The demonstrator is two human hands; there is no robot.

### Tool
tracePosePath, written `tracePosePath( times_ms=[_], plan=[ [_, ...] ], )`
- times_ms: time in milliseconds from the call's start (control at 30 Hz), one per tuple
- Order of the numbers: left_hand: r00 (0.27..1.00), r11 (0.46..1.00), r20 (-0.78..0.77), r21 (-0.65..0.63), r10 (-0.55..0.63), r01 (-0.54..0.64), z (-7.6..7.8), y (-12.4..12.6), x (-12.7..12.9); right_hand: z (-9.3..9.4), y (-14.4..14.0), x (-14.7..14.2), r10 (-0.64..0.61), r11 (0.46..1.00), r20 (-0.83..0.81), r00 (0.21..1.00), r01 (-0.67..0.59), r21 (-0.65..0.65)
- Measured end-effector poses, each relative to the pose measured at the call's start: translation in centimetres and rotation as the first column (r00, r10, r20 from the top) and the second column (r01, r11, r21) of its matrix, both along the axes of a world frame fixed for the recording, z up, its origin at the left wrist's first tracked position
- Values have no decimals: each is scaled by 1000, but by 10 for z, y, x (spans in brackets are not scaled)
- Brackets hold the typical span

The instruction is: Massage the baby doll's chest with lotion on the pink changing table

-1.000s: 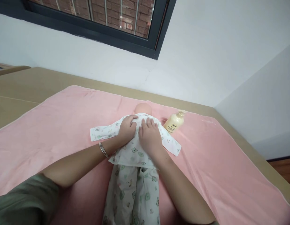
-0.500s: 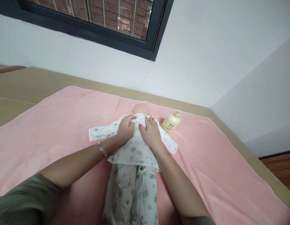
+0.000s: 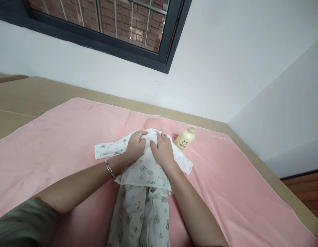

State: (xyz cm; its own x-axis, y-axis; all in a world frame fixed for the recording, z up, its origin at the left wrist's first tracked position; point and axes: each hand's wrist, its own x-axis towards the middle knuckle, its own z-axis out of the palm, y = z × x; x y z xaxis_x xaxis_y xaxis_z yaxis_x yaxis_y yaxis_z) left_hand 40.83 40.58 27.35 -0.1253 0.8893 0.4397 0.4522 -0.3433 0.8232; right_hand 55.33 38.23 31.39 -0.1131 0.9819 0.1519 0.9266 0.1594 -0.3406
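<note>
Pink blanket (image 3: pixel 58 147) over the tan bed, doll (image 3: pixel 153 122) lying dressed in the middle.
I had my left hand (image 3: pixel 134 145) and right hand (image 3: pixel 162 151) pressed flat, fingers spread, grasping nothing, on the printed top (image 3: pixel 146 168) at its chest; bottle (image 3: pixel 185 138) just beside. Smoothing step, I judged; next, careful tugging at the collar.

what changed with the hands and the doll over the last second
Very little. The left hand and right hand stay pressed flat on the chest of the doll, the right one drawn slightly nearer the left. Nothing was picked up or let go. The whole scene shifts slightly in frame, which looks like head movement. The cream bottle still lies on the pink towel beside the doll.
</note>
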Motion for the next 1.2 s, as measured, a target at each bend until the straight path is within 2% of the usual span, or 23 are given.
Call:
tracePosePath(
  times_ms=[400, 600, 833, 1000, 1100, 1200],
  plan=[
    [1000, 999, -19, 54, 0, 1, -5, 3, -1, -2, -1, 1, 2, 999, 4, 1000, -2, 51],
    [999, 1000, -34, 21, 16, -15, -6, 5, -2, -2, 1, 0, -1, 1000, -5, 1000, 2, 22],
    [999, 999, -22, 43, 28, -27, -6, 5, -2, -2, 0, 0, 6, 999, 12, 1000, -6, 34],
    [1000, 999, -8, 42, 9, -9, -6, 5, -2, 3, 0, 0, 4, 1000, 50, 999, -3, -12],
    [1000, 999, 17, 51, 8, -9, -8, 6, -3, 5, -4, -6, 36, 999, 106, 994, -39, 21],
    [998, 999, 69, 49, 0, -3, -13, 6, -3, 4, -15, -17, 116, 988, 176, 978, -132, 82]
  ],
)
